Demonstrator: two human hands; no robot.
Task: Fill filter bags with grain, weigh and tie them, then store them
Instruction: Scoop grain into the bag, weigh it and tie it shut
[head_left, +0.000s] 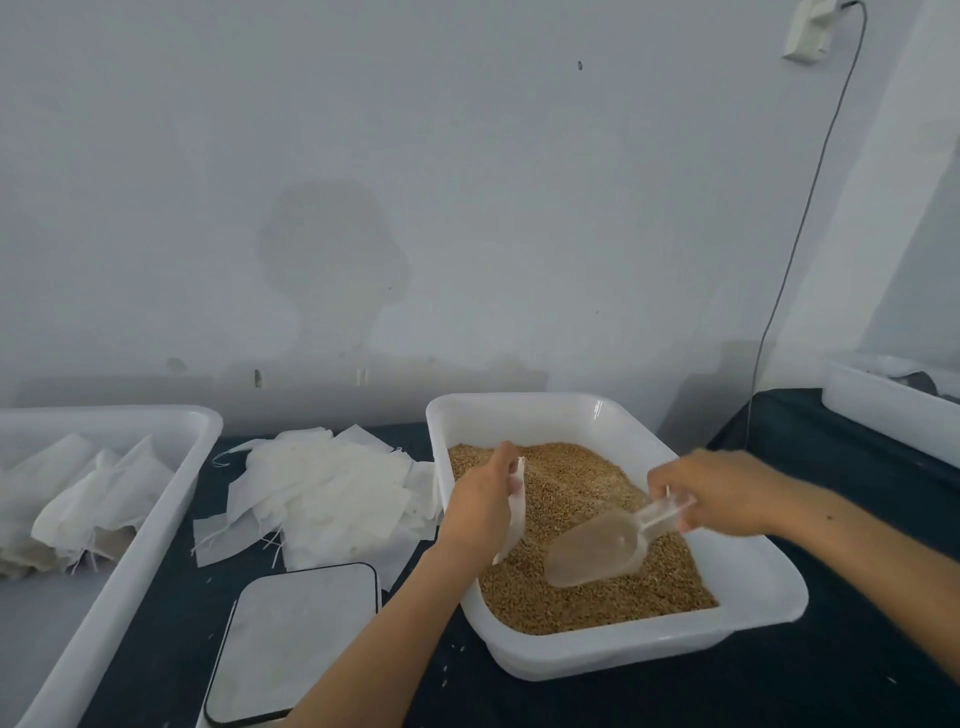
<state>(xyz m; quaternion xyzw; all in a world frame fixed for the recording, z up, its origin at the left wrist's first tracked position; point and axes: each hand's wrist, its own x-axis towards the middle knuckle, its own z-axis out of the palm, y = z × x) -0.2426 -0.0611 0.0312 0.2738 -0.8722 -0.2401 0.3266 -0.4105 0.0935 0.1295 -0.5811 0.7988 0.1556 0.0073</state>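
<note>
Left hand (480, 506) pinches 1 filter bag (511, 512) over the grain (571, 519) in the tub (753, 613). Right hand (719, 493) grips the scoop (597, 553), seemingly empty. Risk: bag mouth appears closed; pouring now would likely scatter grain onto the table (831, 675).

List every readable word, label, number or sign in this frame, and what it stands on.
None can be read.
Scale: its top shows no lit digits or brand.
Tub of grain, scoop, filter bags: all unmarked.
</note>
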